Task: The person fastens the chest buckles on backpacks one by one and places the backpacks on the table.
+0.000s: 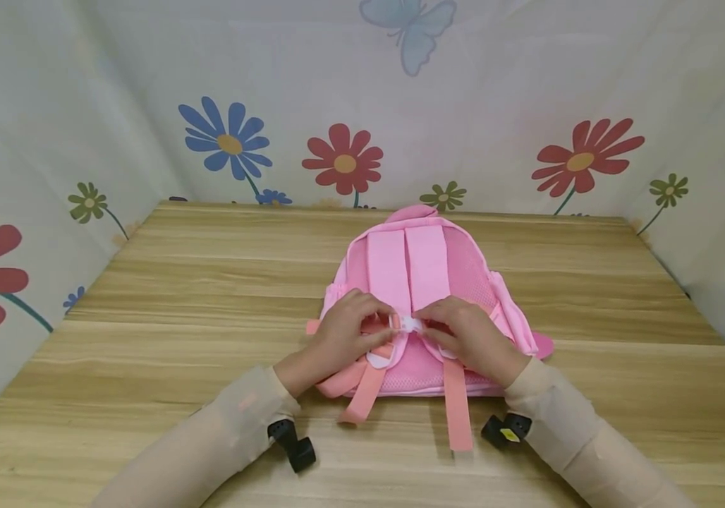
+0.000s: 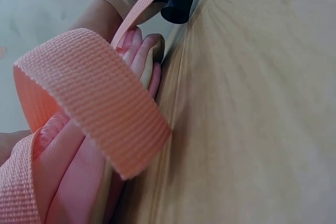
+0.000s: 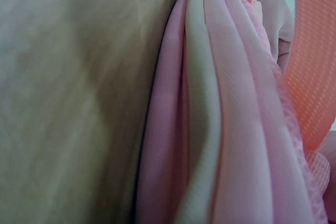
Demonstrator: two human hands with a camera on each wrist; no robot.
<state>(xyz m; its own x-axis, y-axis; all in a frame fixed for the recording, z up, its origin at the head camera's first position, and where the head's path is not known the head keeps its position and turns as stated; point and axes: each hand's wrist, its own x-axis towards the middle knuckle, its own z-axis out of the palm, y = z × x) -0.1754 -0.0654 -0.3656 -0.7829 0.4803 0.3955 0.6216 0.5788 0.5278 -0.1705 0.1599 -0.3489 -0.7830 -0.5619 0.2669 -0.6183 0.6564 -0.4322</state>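
Observation:
A small pink backpack (image 1: 469,262) lies on the table with its mesh back and two shoulder straps (image 1: 427,261) facing up. Over its lower middle, my left hand (image 1: 345,331) and right hand (image 1: 469,330) meet at a white plastic buckle (image 1: 408,324). Fingers and thumb of each hand pinch one side of it. Whether its two halves are fully joined cannot be made out. Coral webbing ends (image 1: 458,409) hang past the bag's near edge. In the left wrist view a coral webbing strap (image 2: 89,93) loops close to the camera, and that hand is mostly hidden.
The wood-grain table (image 1: 178,296) extends around the bag. Behind it and at both sides hangs a pale cloth (image 1: 464,127) printed with flowers and a butterfly. A black wrist camera (image 1: 293,446) is strapped under the left sleeve, another black camera (image 1: 506,430) under the right.

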